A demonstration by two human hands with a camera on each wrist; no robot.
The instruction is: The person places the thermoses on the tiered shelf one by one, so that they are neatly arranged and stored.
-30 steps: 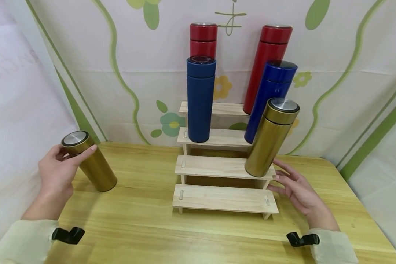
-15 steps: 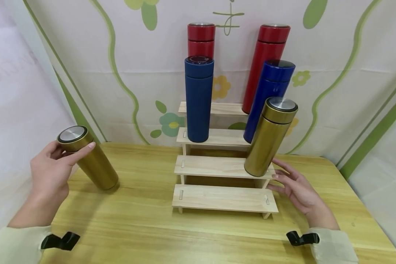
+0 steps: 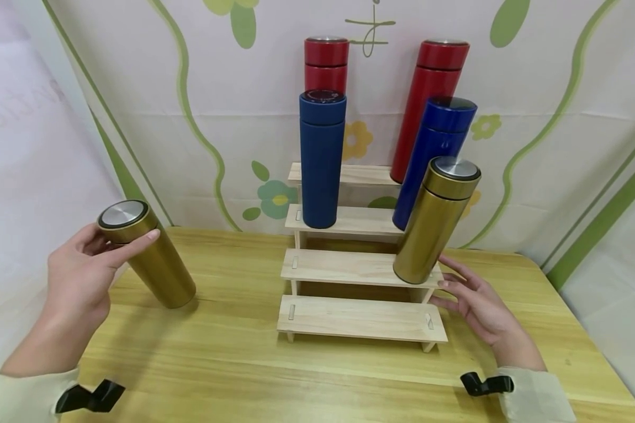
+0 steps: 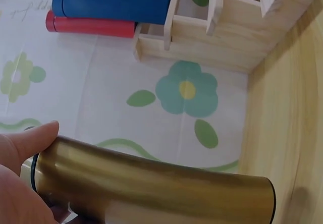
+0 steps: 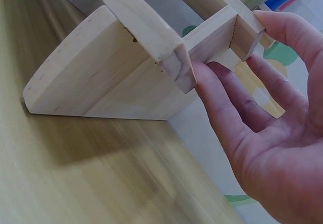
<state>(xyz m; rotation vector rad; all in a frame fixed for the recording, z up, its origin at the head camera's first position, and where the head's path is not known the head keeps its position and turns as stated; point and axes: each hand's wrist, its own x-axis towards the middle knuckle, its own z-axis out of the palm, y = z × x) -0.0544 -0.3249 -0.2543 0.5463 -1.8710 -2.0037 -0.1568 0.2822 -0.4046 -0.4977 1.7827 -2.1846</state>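
My left hand [image 3: 82,282] grips a gold thermos bottle [image 3: 161,264] around its upper part, thumb along the near side just under the silver-topped lid. The bottle's base is close over the table, left of the stepped wooden stand [image 3: 344,267]. At the stand's right side, my right hand [image 3: 478,308] holds the ends of its shelves with thumb and fingers, as the right wrist view shows. Another gold thermos [image 3: 428,229] stands at the right end of the second step from the front. A blue thermos [image 3: 321,164] and a darker blue one [image 3: 428,170] stand one step higher.
Two red thermos bottles, the left one [image 3: 326,67] partly hidden and the right one [image 3: 428,111], stand on the top step. A white printed cloth [image 3: 243,135] hangs behind the wooden table [image 3: 233,364]. The lowest step [image 3: 360,317] bears no bottle.
My left hand has raised the gold thermos slightly, bringing it nearer the camera; a shadow now shows beneath its base. The right hand stays at the stand's side.
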